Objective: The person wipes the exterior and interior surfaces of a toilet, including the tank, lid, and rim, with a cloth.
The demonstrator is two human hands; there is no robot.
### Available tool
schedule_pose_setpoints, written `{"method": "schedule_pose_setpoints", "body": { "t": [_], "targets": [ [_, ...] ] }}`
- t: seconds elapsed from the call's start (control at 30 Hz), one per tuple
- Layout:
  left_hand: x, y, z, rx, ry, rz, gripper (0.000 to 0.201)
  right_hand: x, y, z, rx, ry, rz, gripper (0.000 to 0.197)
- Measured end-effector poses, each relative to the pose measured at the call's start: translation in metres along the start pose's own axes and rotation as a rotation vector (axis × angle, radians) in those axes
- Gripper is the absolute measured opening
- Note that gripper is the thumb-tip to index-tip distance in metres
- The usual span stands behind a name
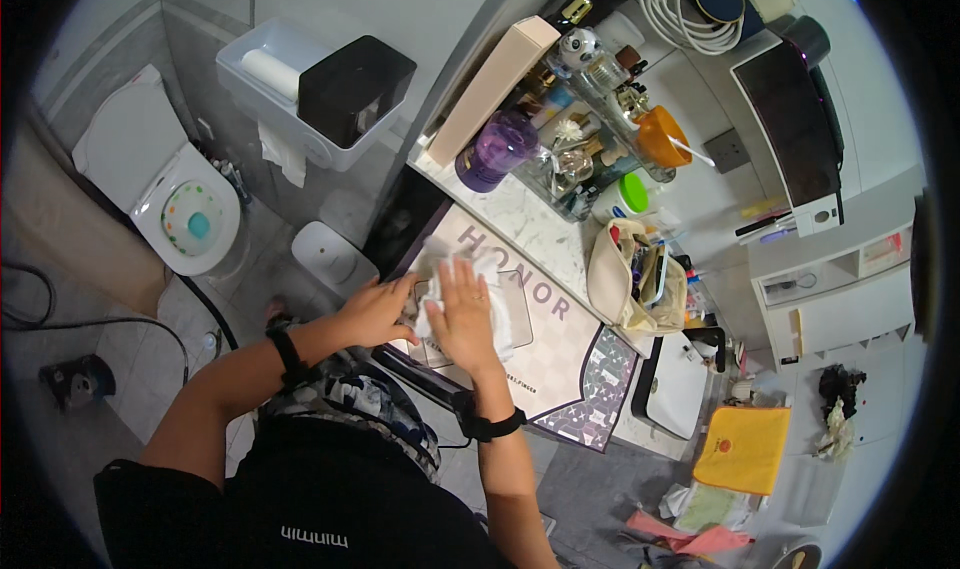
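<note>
1) Right hand [460, 314]: open flat, fingers extended, on white cloth [503, 329]
2) White cloth: over clear rectangular piece [522, 311], on pale printed mat [560, 359]
3) Left hand [378, 311]: curved, at cloth's left side; cannot tell if gripping

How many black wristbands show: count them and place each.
2: one black wristband around the left wrist, another black wristband around the right wrist, behind the right hand lying on the white cloth. No others show.

Purple letters [513, 272] on the mat [560, 344], white ones [314, 538] on the shirt [300, 479]
</note>
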State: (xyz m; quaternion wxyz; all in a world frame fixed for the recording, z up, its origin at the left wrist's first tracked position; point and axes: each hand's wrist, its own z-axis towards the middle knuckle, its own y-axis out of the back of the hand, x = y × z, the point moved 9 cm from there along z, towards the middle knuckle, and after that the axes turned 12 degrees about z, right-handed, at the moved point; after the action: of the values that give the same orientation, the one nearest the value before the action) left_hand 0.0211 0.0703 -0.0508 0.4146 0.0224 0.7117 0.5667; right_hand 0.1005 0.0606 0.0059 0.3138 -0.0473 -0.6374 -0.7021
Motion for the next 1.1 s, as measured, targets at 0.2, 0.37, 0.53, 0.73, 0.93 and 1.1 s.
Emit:
{"method": "schedule_pose_setpoints", "body": {
  "t": [0.2, 0.37, 0.53, 0.73, 0.93, 1.1],
  "targets": [
    [0.009, -0.01, 0.005, 0.007, 0.006, 0.128, 0.063, 0.038, -0.006, -0.008, 0.095, 0.12, 0.09, 0.049],
    [0.008, -0.015, 0.006, 0.07, -0.029, 0.113, 0.048, 0.045, -0.009, -0.029, 0.113, 0.11, 0.132, 0.044],
    [0.008, -0.011, 0.007, -0.131, -0.11, 0.132, 0.057, 0.05, -0.01, -0.058, 0.091, 0.129, 0.119, 0.045],
    [0.011, -0.012, 0.006, 0.033, 0.052, 0.01, 0.081, 0.028, 0.007, -0.078, 0.042, 0.081, 0.204, 0.053],
    [0.0, -0.003, 0.005, 0.089, 0.052, 0.043, 0.094, -0.052, 0.046, -0.107, -0.367, -0.149, 0.056, 0.059],
    [-0.001, 0.0, 0.005, 0.104, 0.052, 0.041, 0.095, -0.117, 0.067, -0.138, -0.6, -0.521, 0.143, 0.05]
  ]
}}
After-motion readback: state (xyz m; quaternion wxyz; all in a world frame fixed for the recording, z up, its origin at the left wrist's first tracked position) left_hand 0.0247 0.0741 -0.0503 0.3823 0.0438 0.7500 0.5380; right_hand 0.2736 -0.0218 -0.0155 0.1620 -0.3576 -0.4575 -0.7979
